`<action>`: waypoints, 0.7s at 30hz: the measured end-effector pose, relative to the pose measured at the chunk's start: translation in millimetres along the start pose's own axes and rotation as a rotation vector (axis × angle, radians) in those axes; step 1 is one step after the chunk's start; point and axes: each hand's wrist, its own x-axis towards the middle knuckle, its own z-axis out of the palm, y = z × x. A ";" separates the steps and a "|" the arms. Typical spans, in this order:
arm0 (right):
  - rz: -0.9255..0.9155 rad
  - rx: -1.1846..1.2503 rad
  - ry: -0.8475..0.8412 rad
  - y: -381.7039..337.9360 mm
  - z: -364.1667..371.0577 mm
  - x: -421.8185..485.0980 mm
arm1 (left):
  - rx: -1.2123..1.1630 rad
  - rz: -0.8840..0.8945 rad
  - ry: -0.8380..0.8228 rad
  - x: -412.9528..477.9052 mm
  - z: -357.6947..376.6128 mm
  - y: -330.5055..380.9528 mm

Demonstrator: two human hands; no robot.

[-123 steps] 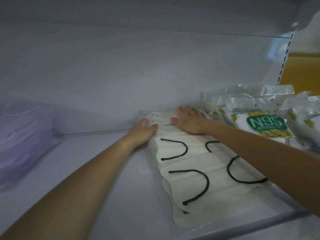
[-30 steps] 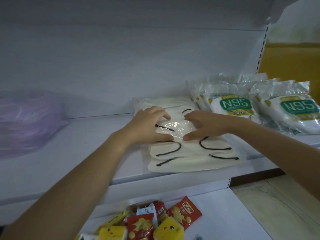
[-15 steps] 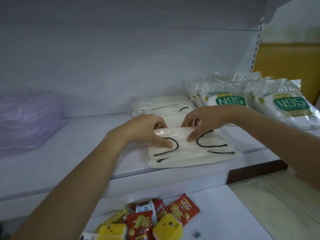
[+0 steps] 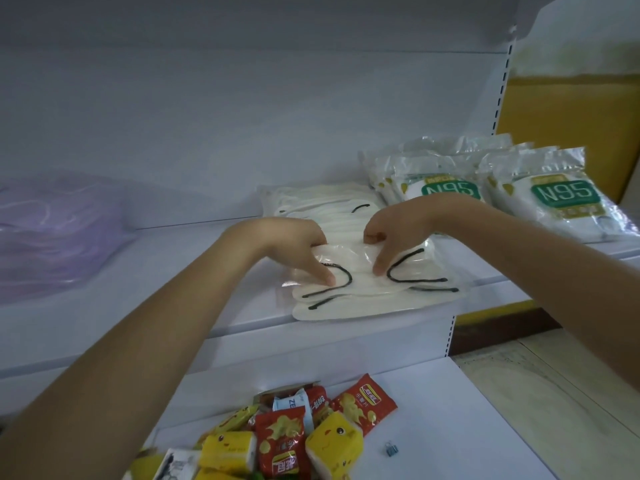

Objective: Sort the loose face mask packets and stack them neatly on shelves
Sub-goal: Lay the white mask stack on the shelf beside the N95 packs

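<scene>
Left hand (image 4: 294, 247): fingers curled over the far edge of the top mask packet (image 4: 349, 259), thumb stretched down its face; it pinches the packet's left half.
Right hand (image 4: 398, 233): the same pinch on the right half, fingers bunched at the far edge.
Top mask packet: clear wrap, white masks with black ear loops; far edge tipped up off the pile (image 4: 363, 304), near edge apparently resting on it.
Pile: overlapping white packets by the front edge of the shelf (image 4: 156, 289), right of centre, a neater white stack (image 4: 311, 202) behind it.
Change: four seconds ago both hands pressed flat on the far end of the pile, deep in the shelf; a second ago they lay on the top packet; half a second ago its far edge began to rise, and it now stands higher.
Meaning: probably squaring is over and one packet is being peeled off for re-laying; the pile remains slipped and fanned.
Neighbours: N95 packets (image 4: 561, 195) at the right end; purple masks (image 4: 52, 230) at the left end.
Shelf below: snack packets (image 4: 311, 427), binder clip (image 4: 390, 448).
</scene>
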 end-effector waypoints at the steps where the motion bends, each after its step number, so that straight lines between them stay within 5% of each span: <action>1: -0.013 0.006 -0.008 0.8 0.3 -0.3 | 0.013 0.005 -0.003 0.1 -2.5 2.8; 4: -0.033 0.063 0.057 4.6 -3.6 -7.0 | -0.018 0.047 0.071 -2.7 -11.4 4.4; 11: 0.000 0.175 0.500 36.2 -53.4 -18.9 | -0.584 -0.067 0.663 -5.8 -35.5 -17.6; 16: 0.038 0.456 0.393 37.1 -55.3 -13.4 | -0.629 -0.353 0.457 -9.2 -21.2 -31.9; 21: 0.070 0.082 0.145 9.4 -22.4 17.9 | -0.793 -0.378 0.274 -13.3 4.5 -31.2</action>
